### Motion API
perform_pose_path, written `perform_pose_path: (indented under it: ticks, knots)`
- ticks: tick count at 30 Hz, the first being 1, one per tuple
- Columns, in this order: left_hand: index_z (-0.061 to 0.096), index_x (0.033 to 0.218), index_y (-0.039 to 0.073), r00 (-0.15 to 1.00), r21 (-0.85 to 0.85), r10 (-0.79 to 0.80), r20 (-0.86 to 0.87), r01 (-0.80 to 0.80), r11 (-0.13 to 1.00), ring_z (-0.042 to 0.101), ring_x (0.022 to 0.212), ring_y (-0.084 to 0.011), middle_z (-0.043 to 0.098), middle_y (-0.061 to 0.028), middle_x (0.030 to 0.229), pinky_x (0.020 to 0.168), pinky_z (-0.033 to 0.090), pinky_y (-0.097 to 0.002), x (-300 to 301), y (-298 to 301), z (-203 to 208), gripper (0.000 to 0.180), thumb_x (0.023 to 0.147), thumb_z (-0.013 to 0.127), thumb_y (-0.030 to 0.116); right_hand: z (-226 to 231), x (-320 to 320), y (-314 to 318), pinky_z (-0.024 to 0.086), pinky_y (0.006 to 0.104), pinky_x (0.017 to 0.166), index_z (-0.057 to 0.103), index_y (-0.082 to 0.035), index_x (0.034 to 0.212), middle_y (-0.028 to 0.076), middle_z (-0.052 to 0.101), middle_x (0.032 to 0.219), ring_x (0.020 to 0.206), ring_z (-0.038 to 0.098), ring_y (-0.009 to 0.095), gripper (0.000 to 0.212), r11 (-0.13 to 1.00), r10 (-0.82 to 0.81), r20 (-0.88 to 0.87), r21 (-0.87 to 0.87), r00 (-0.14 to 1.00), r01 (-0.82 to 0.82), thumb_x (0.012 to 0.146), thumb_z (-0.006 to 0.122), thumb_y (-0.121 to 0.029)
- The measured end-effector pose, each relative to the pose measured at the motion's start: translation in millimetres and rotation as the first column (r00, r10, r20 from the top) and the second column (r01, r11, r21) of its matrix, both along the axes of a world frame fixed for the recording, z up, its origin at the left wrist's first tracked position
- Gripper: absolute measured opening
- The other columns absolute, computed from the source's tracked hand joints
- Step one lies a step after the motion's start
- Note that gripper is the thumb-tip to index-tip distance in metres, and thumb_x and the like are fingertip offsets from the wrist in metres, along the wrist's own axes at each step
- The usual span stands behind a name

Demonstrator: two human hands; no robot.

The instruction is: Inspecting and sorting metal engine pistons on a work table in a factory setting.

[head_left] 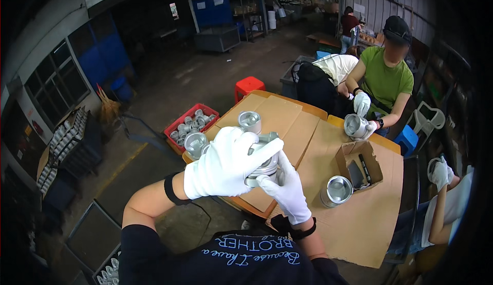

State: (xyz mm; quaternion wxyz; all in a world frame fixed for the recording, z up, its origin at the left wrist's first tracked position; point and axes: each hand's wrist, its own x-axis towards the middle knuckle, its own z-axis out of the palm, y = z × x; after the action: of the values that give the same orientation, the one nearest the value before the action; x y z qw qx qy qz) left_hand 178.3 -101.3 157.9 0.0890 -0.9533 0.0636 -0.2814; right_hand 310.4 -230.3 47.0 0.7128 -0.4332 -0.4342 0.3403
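Close in front of me, both my white-gloved hands are closed round a silver metal piston (266, 168). My left hand (221, 163) wraps its far left side, with fingers stretched across it. My right hand (288, 191) grips it from the near right, thumb at its lower edge. The gloves hide much of the piston. Beside my left hand stands another piston (195, 144), partly covered by the glove. A further piston (249, 121) is just beyond on the cardboard. To the right of my right hand, one more piston (337, 190) rests open end up.
Cardboard (313, 228) covers the table. A small open box (377, 169) holds a black marker (364, 168). Several pistons fill a red crate (214, 110) at the left. Across the table, a person in green (389, 72) holds a piston (354, 125). A red stool (249, 85) stands behind.
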Motion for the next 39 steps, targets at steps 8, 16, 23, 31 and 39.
perform_pose_path:
  ticks: [8, 16, 23, 31, 39]
  knots:
    - [0.058, 0.135, 0.013, 1.000, -0.097, -0.016, -0.027, 0.013, 0.995, 0.052, 0.090, -0.0269, 0.059, -0.0086, 0.104, 0.080, 0.039, -0.0400, -3.9, 12.1, 11.1, 0.084, 0.056, 0.082, 0.026, -4.2, 0.3, 13.7, 0.046, 0.0354, 0.103, 0.030, 0.008, 0.149, 0.019, 0.045, 0.145, 0.132, 0.048, 0.025, 0.059, 0.999, -0.009, -0.136, 0.039, 0.991, 0.015, 0.097, 0.050, -0.011]
    - [0.061, 0.129, 0.008, 0.988, -0.062, -0.144, -0.061, 0.140, 0.988, 0.057, 0.070, -0.0278, 0.059, -0.0118, 0.081, 0.067, 0.045, -0.0396, 31.6, 42.1, 34.5, 0.071, 0.069, 0.080, 0.040, -29.0, 28.3, -29.3, 0.053, 0.0363, 0.092, 0.042, 0.007, 0.143, 0.019, 0.058, 0.131, 0.108, 0.065, 0.025, 0.053, 0.998, -0.018, -0.406, -0.055, 0.914, -0.005, 0.097, 0.060, -0.014]
    - [0.052, 0.141, 0.014, 0.934, -0.137, -0.174, -0.313, 0.137, 0.981, 0.054, 0.089, -0.0293, 0.059, -0.0100, 0.101, 0.081, 0.043, -0.0401, 79.8, 60.7, 41.4, 0.092, 0.057, 0.083, 0.034, -39.0, 11.8, -79.8, 0.056, 0.0340, 0.086, 0.051, 0.008, 0.135, 0.019, 0.067, 0.116, 0.099, 0.069, 0.026, 0.046, 0.964, -0.261, -0.450, -0.156, 0.854, 0.213, 0.096, 0.063, -0.013]
    - [0.049, 0.143, 0.008, 0.873, -0.160, -0.369, -0.320, 0.334, 0.929, 0.056, 0.088, -0.0300, 0.060, -0.0105, 0.102, 0.082, 0.042, -0.0387, 99.6, 50.3, 38.9, 0.095, 0.057, 0.083, 0.031, 4.0, 38.6, -70.1, 0.050, 0.0363, 0.094, 0.042, 0.005, 0.143, 0.019, 0.058, 0.131, 0.112, 0.063, 0.027, 0.074, 0.788, -0.520, 0.511, -0.022, 0.684, 0.616, 0.083, 0.078, -0.016]
    - [0.047, 0.142, 0.006, 0.821, -0.336, -0.537, -0.192, 0.459, 0.822, 0.057, 0.087, -0.0303, 0.060, -0.0101, 0.100, 0.077, 0.045, -0.0385, 67.5, 50.0, 14.7, 0.101, 0.050, 0.083, 0.024, 68.5, 71.8, -22.6, 0.050, 0.0409, 0.090, 0.064, -0.001, 0.120, 0.019, 0.069, 0.104, 0.101, 0.067, 0.035, 0.045, 0.937, -0.232, 0.807, 0.035, 0.543, 0.349, 0.083, 0.074, -0.024]
